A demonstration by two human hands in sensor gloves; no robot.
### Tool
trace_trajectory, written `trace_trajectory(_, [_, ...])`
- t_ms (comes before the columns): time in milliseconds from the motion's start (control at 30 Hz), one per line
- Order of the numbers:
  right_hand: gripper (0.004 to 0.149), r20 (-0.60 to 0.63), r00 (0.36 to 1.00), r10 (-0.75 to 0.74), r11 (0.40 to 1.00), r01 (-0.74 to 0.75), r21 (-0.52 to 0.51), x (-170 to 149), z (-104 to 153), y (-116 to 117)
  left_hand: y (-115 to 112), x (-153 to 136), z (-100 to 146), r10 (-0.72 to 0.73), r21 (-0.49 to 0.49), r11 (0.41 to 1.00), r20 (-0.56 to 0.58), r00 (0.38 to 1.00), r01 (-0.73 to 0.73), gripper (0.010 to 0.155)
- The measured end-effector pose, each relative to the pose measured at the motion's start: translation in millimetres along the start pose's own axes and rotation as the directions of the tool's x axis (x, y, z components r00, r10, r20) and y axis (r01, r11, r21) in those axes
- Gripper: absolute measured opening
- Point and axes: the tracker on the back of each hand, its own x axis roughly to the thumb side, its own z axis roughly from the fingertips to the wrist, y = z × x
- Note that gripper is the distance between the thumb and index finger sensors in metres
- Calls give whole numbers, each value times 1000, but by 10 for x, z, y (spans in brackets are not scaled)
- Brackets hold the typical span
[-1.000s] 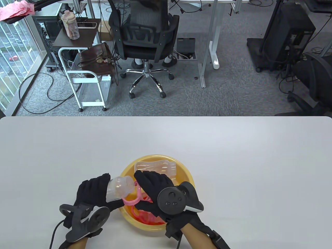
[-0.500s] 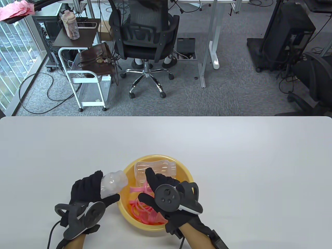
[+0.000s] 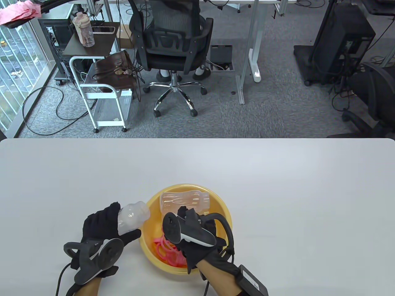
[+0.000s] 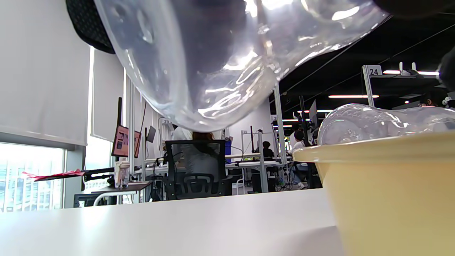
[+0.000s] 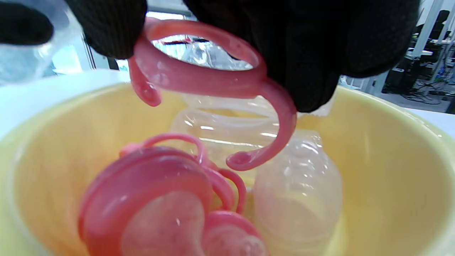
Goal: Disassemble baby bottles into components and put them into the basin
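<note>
A yellow basin stands near the table's front edge. In it lie a clear bottle body and several pink parts. Just left of the basin, my left hand grips a second clear bottle body, tilted with its bare neck toward the rim; it fills the top of the left wrist view. My right hand hovers over the basin, turned on its side. Its fingers pinch a pink handle ring above a pink collar and a clear cap.
The white table stretches wide behind and to the right of the basin. Beyond its far edge are an office chair, a white trolley and desk legs on the carpet. A cable runs back from each wrist.
The pink handle ring has come off the bottle neck and stays in my right hand, which rolled onto its side and lowered into the basin. My left hand drew the bottle slightly left.
</note>
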Motion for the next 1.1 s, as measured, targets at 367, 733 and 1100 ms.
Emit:
trace_trajectory(367, [79, -93, 987, 134, 985, -123, 123, 141, -159, 194, -3, -2, -4, 3, 10, 1000, 7, 1000, -3, 99])
trace_trajectory(733, [75, -81, 995, 51, 998, -50, 24, 39, -88, 155, -5, 2, 2, 1, 9, 1000, 8, 1000, -1, 99])
trace_trajectory(1100, [76, -108, 985, -131, 936, 88, -341, -939, 324, 137, -24, 37, 7, -12, -16, 1000, 29, 999, 13, 100])
